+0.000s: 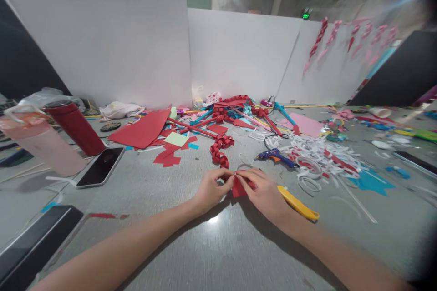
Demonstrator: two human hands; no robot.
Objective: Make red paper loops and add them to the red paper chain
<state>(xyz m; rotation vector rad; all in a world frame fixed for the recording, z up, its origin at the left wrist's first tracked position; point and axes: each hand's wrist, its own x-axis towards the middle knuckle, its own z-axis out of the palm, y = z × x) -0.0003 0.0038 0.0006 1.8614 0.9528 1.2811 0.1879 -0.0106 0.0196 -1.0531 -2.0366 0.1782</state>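
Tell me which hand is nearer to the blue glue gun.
Right. The right hand is just on the near side of the blue glue gun, slightly to its left and apart from it. The left hand is farther away to the left.

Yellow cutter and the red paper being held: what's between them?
In the head view, the right hand lies between the yellow cutter and the red paper.
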